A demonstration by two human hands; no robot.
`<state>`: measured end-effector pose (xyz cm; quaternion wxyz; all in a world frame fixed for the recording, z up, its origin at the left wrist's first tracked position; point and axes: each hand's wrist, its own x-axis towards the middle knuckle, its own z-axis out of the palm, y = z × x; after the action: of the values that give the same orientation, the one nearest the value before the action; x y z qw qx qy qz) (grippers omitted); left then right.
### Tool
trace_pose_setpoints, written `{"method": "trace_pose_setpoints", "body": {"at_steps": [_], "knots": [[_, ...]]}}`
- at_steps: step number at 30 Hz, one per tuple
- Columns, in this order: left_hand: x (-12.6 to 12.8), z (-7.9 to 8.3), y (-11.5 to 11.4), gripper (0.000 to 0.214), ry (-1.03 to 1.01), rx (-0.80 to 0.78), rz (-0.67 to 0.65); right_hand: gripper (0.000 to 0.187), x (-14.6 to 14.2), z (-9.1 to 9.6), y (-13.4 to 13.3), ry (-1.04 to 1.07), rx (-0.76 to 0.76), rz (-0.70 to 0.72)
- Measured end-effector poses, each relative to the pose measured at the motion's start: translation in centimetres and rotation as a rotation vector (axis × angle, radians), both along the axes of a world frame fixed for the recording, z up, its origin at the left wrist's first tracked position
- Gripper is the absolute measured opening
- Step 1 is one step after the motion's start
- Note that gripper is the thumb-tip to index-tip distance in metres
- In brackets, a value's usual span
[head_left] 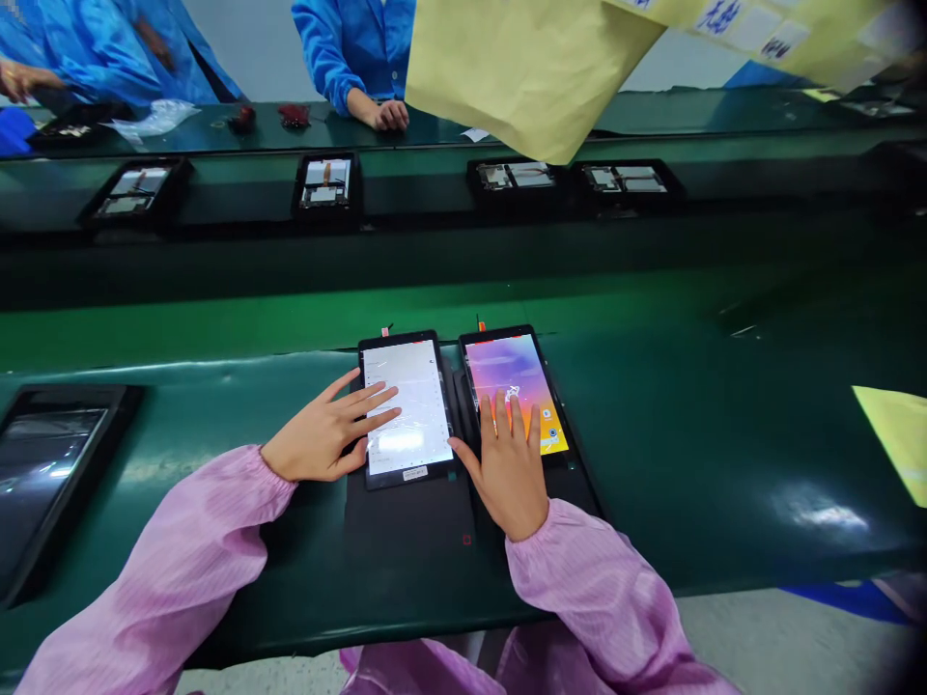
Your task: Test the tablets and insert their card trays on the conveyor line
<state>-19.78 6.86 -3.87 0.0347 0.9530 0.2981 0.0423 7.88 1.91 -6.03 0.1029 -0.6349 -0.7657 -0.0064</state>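
Note:
Two lit tablets lie side by side in front of me on black trays [406,526]. The left tablet [406,439] shows a white page and has a small label on its lower edge. My left hand [325,430] rests over its left side, fingers spread across the screen. A colourful pink, purple and orange home screen glows on the right tablet [507,362]. Over its lower half lies my right hand [511,458], fingers outstretched, thumb reaching toward the left tablet's edge. Small tabs stick up at the top of both tablets.
A dark tablet in a black tray [54,463] is at the left. Beyond, opened devices in trays [325,183] stand along the green line. Across it are co-workers in blue sleeves, one resting a hand [391,116]. A yellow sheet [528,68] hangs overhead; another yellow paper [898,439] is at right.

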Motion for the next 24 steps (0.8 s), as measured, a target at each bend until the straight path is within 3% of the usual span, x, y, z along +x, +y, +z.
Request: {"method": "trace_pose_setpoints", "body": {"at_steps": [3,6,9,12,14,17,20,24], "knots": [[-0.9,0.1,-0.5,0.055,-0.066,0.017,0.03,0.065,1.9,0.9,-0.6,0.078,-0.044,0.104],[-1.0,0.5,-0.7,0.055,-0.154,0.072,0.143,0.054,4.2,2.7,1.3,0.238,-0.042,0.24],[0.0,0.9,-1.8,0.065,-0.26,0.119,0.34,0.037,3.8,4.6,6.6,0.45,-0.126,0.375],[1.8,0.1,-4.5,0.106,-0.361,0.008,0.562,0.024,-0.1,5.5,13.8,0.582,-0.391,0.407],[3.1,-1.2,-6.6,0.13,-0.407,-0.113,0.68,0.018,-3.4,5.0,18.0,0.577,-0.505,0.42],[4.5,-3.7,-8.9,0.138,-0.465,-0.24,0.774,0.017,-7.1,3.4,22.0,0.562,-0.699,0.426],[5.1,-5.4,-9.8,0.124,-0.522,-0.278,0.824,0.024,-8.4,1.9,23.3,0.596,-0.859,0.423],[5.2,-5.9,-9.8,0.105,-0.559,-0.283,0.871,0.016,-8.6,1.3,23.0,0.689,-0.944,0.393]]}}
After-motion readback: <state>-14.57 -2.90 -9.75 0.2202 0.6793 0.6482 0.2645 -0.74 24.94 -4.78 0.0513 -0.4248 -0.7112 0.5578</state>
